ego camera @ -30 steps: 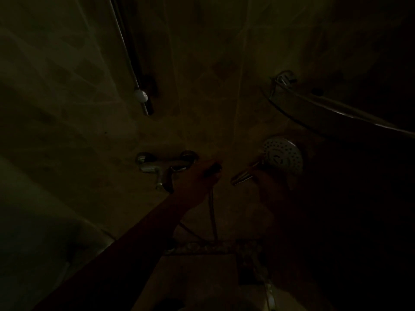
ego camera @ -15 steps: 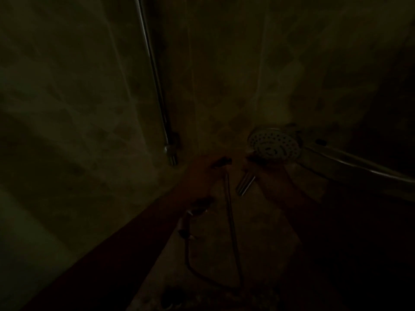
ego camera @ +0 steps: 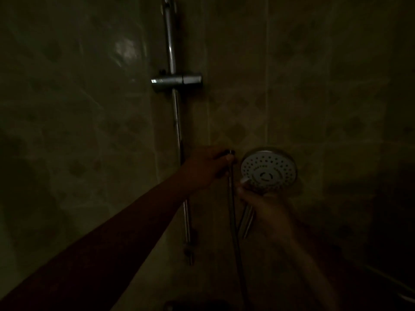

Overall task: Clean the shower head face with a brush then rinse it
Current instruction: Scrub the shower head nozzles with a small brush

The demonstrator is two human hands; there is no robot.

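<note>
The room is very dark. A round white shower head [ego camera: 268, 170] with many nozzle holes faces me, held up in front of the tiled wall. My right hand [ego camera: 263, 204] grips its chrome handle just below the face. My left hand [ego camera: 207, 167] is closed on the metal hose [ego camera: 233, 221], which hangs straight down from my fingers, a little left of the shower head. I see no brush.
A vertical chrome slide rail [ego camera: 177, 135] runs down the tiled wall left of my hands, with an empty holder bracket [ego camera: 177, 81] higher up. The rail's lower mount [ego camera: 189, 252] sits below my left forearm.
Both hands have risen with the shower head and hose. The view has tilted upward, so the tap and glass shelf have dropped out of sight and the holder bracket has appeared.
</note>
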